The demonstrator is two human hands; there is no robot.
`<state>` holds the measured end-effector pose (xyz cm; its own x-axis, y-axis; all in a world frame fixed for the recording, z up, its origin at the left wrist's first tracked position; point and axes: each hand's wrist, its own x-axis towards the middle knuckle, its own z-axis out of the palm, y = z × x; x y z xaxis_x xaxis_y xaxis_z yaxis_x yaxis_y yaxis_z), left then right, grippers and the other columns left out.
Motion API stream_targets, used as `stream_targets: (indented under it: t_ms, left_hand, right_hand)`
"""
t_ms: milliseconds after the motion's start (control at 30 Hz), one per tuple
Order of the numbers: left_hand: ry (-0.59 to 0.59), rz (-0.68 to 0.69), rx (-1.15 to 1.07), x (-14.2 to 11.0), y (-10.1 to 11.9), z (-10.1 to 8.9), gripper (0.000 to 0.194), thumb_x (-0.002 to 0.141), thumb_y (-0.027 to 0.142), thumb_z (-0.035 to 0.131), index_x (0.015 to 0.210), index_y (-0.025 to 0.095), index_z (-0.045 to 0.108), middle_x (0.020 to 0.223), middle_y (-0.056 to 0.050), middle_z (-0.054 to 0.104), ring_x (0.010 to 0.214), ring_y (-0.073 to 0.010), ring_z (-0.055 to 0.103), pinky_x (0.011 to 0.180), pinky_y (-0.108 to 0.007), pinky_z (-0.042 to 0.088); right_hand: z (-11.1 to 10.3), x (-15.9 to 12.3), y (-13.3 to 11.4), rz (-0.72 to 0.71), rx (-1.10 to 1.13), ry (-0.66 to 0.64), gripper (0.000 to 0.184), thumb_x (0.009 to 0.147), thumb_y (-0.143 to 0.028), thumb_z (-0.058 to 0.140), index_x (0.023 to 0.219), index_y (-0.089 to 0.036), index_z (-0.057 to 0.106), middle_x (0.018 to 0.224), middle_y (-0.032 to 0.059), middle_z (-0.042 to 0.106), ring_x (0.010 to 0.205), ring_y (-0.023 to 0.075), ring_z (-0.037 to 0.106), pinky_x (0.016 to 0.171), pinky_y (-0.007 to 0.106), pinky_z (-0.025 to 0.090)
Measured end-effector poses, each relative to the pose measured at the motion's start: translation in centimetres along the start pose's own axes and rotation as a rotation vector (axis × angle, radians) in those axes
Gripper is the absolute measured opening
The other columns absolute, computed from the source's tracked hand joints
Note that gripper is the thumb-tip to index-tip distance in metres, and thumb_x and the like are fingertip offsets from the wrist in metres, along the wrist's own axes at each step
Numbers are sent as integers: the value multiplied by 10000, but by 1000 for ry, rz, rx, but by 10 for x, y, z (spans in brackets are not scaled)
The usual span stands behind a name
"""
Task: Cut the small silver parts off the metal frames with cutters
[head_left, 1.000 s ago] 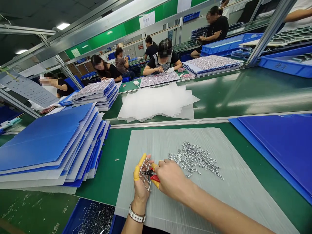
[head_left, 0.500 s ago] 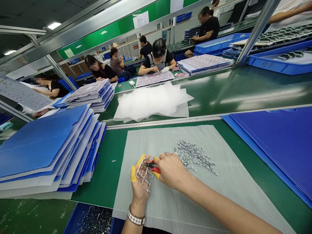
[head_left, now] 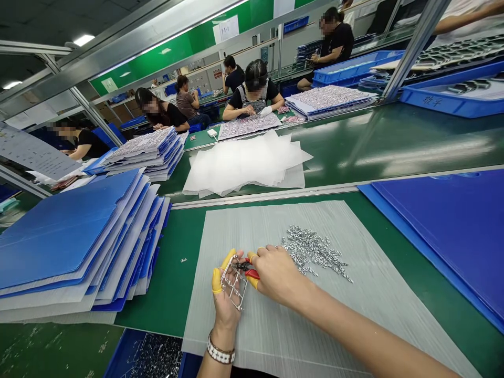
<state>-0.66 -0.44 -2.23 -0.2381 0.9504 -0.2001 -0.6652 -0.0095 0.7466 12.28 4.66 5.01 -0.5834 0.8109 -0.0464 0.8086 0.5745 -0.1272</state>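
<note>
Pliers with red handles (head_left: 252, 274) are gripped by the right hand (head_left: 276, 274), their tips at the wire frame (head_left: 235, 287), which is held in the curled left hand (head_left: 227, 307). This frame seems light, stiff and maybe slippery; its outer bars should be good for holding.

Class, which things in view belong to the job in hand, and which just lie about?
In use:
metal frame, in the left hand
red-handled pliers, in the right hand
probably the small metal pieces

Apparently lying about:
blue-topped stack
white sheets
</note>
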Motion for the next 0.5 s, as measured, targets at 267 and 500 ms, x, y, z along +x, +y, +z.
stream_targets:
  t_ms: [267, 500]
  left_hand:
    - [8, -26, -15, 0, -2, -1, 520, 835, 547, 421, 1071, 160, 676, 1139, -146, 650, 1086, -281, 574, 964, -405, 400]
    - [13, -36, -26, 2, 7, 0, 542, 824, 548, 426, 1079, 136, 670, 1167, -163, 632, 1080, -290, 575, 952, -406, 406]
  right_hand:
    - [-2, 2, -2, -27, -35, -23, 257, 845, -365, 523, 883, -149, 657, 794, 109, 660, 752, 261, 626, 625, 331, 415]
    - [2, 1, 3, -23, -41, 16, 242, 835, -371, 529, 883, -162, 643, 804, 107, 657, 774, 264, 616, 649, 340, 406]
